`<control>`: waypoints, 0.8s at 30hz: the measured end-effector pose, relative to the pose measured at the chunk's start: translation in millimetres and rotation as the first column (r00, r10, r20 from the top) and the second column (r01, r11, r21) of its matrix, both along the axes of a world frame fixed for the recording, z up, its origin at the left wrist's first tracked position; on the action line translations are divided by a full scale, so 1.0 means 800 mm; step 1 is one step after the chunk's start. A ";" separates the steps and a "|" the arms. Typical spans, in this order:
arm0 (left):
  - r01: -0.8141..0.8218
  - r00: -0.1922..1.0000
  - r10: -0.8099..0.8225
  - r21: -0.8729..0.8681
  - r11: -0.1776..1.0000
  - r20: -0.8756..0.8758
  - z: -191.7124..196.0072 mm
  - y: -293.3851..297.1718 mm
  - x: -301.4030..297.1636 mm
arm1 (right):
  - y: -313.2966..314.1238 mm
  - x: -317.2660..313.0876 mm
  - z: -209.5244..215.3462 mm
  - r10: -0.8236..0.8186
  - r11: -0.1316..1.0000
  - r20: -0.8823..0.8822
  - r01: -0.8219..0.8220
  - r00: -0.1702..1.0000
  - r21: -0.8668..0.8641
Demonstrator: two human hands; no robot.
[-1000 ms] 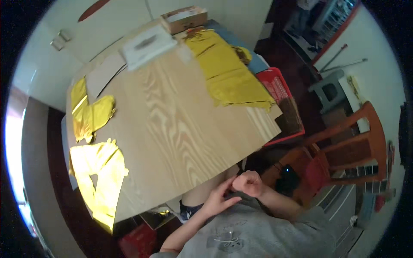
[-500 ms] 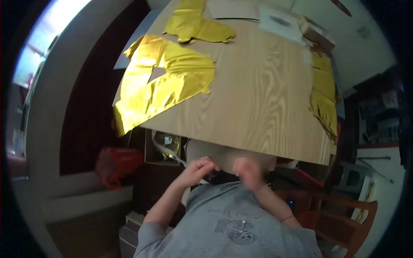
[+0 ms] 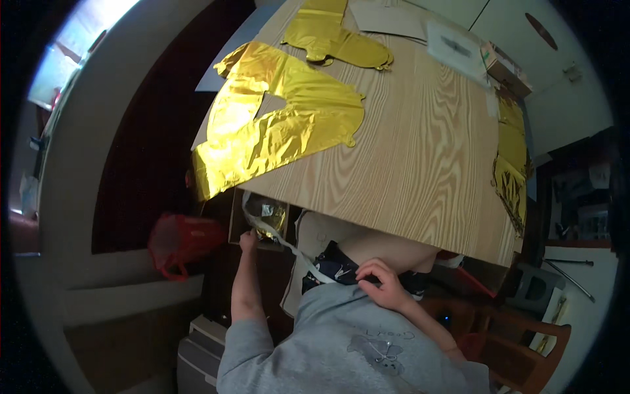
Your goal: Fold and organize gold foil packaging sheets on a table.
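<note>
1. L hand [image 3: 248,240] was down under the table's near edge, at the front of an open box [image 3: 264,245]. Fingertips mostly hidden; couldn't tell if they were pinching anything or just resting on the rim.
2. R hand [image 3: 384,285] was over the lap, nr the dark patterned shorts [image 3: 331,262]. Fingers loosely bent, thumb apart, nothing visible in the grasp.
3. The box sat below the table top, L of the legs, w/ crumpled gold foil [image 3: 275,226] inside & a small silvery piece [image 3: 267,210] next to it.
4. A pale strap [image 3: 302,255] ran from the box's far L side, over its front & across to the lap, passing just R of L hand. Its lap end was nr R hand.
5. Wood-grain table [image 3: 420,144] held a big gold foil shape [image 3: 295,118], flat & wrinkled, w/ a gap in its middle; its lower end reached the near L corner.
6. Second foil piece [image 3: 338,43] lay just beyond it; third foil piece [image 3: 512,154] lay along the R edge.
7. Far side, L to R: pale sheet [image 3: 387,21], white packet [image 3: 455,47], small carton [image 3: 505,71].
8. Red bin [image 3: 187,243] stood L of the box, apart from it. Wooden chair [image 3: 525,341] at lower R, grey stool [image 3: 535,287] behind it.
</note>
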State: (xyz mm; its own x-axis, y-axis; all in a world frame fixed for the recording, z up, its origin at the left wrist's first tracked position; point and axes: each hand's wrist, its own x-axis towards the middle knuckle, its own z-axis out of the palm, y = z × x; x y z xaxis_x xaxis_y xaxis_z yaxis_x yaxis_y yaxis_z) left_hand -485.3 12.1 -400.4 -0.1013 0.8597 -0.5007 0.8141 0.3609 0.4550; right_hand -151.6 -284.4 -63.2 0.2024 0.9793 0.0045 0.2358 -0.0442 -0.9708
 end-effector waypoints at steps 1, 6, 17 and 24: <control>0.121 0.988 -0.127 -0.073 0.990 -0.087 -0.006 0.004 0.008 | -0.002 0.003 0.000 -0.013 1.000 0.000 0.013 1.000 -0.007; 0.733 0.604 -0.555 0.124 0.669 -0.572 -0.011 -0.001 0.010 | -0.009 0.019 0.012 -0.020 0.999 -0.020 0.020 1.000 -0.029; -0.173 0.970 0.091 0.377 0.910 0.224 0.143 0.095 -0.081 | 0.167 0.174 0.111 0.101 0.912 0.576 -0.307 0.811 0.273; 0.019 0.938 -0.336 0.952 0.305 0.089 0.511 0.047 0.166 | 0.310 0.215 0.062 -0.041 0.955 0.850 -0.230 0.526 0.189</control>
